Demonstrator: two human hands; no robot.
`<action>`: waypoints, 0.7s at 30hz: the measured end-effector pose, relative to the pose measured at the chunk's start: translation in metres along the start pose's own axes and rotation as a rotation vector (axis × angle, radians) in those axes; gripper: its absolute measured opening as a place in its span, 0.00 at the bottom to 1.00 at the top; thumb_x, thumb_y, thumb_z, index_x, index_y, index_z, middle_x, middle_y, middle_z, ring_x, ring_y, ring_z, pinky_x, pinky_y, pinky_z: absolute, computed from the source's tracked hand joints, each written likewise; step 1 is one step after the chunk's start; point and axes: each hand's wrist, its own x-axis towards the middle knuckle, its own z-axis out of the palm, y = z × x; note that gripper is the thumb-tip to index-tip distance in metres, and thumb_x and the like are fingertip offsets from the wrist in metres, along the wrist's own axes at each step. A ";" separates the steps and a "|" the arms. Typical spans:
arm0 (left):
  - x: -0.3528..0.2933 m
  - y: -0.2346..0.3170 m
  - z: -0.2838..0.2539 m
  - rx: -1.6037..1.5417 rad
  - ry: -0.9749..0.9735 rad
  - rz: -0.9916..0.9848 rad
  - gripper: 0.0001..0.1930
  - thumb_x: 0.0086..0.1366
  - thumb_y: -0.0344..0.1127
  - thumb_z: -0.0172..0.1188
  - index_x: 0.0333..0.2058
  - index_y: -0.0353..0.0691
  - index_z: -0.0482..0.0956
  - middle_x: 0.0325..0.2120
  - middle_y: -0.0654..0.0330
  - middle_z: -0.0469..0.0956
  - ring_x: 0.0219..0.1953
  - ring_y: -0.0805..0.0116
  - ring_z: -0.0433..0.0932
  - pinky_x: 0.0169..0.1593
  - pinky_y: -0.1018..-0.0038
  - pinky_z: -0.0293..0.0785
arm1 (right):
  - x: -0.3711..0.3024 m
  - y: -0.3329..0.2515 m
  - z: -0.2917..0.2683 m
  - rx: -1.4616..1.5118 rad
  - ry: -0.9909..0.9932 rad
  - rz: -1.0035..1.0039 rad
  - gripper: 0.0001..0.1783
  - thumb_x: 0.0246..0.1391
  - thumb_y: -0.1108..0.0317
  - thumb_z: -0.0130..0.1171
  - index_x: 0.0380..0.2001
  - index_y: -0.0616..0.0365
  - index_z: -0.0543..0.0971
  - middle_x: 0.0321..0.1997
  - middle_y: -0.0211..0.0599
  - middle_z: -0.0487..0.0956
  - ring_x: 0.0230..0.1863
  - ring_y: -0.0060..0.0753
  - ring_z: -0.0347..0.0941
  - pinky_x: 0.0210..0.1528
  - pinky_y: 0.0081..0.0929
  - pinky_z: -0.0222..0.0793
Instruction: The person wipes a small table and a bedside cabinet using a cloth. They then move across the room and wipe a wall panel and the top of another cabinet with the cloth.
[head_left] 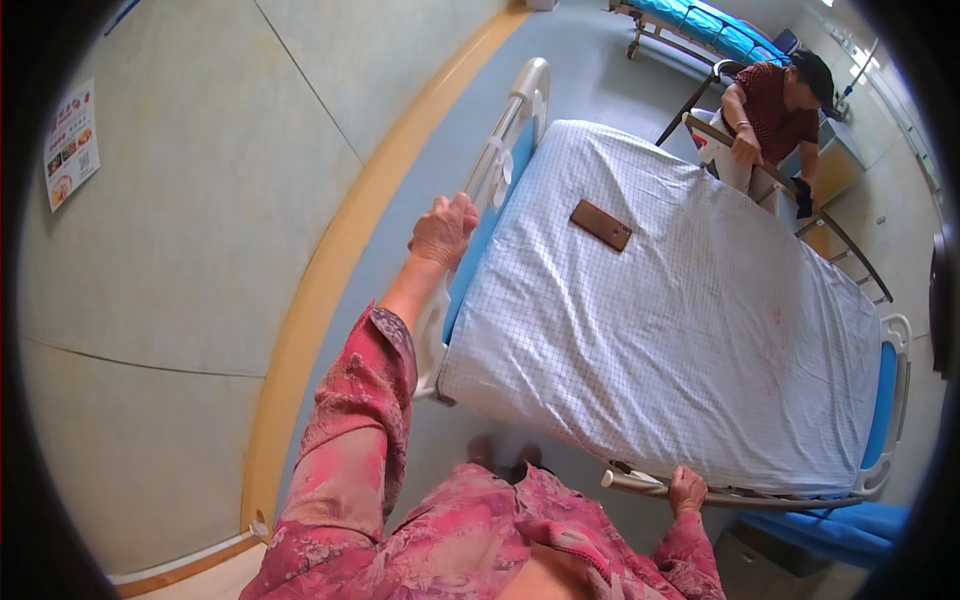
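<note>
In front of me stands a hospital bed with a white checked sheet [640, 330], wrinkled across its middle. My left hand [445, 230] is closed around the top edge of the white and blue end board [492, 170] on the left. My right hand [687, 490] is wrapped around the near side rail [740, 500], which sits low along the mattress edge. A brown phone [601, 225] lies on the sheet toward the left end, touched by neither hand.
Across the bed a person [775, 110] leans over the raised far side rail [845, 235], one hand on it and a dark item in the other. Another bed with a blue cover [710, 25] stands behind. A wall [180, 240] runs along my left. Blue fabric [830, 530] lies lower right.
</note>
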 end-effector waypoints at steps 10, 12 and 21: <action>0.028 -0.008 0.009 -0.293 -0.003 0.036 0.09 0.63 0.42 0.52 0.38 0.48 0.66 0.33 0.48 0.71 0.30 0.43 0.77 0.35 0.54 0.76 | 0.079 -0.385 0.005 1.174 -0.348 -0.155 0.16 0.62 0.58 0.47 0.37 0.62 0.75 0.25 0.33 0.71 0.28 0.25 0.67 0.31 0.27 0.63; 0.031 -0.005 0.010 -0.336 -0.033 0.056 0.09 0.62 0.41 0.52 0.38 0.48 0.66 0.34 0.48 0.71 0.31 0.45 0.78 0.34 0.53 0.76 | 0.076 -0.473 -0.026 1.348 -0.312 -0.145 0.19 0.62 0.58 0.46 0.51 0.57 0.72 0.36 0.32 0.73 0.35 0.25 0.68 0.38 0.23 0.66; 0.004 -0.043 0.000 -0.766 -0.195 0.241 0.16 0.58 0.44 0.61 0.42 0.49 0.69 0.42 0.53 0.69 0.45 0.46 0.70 0.47 0.54 0.69 | 0.047 -0.583 -0.030 0.832 0.318 -0.174 0.34 0.61 0.57 0.45 0.62 0.70 0.54 0.54 0.58 0.66 0.55 0.55 0.63 0.58 0.40 0.58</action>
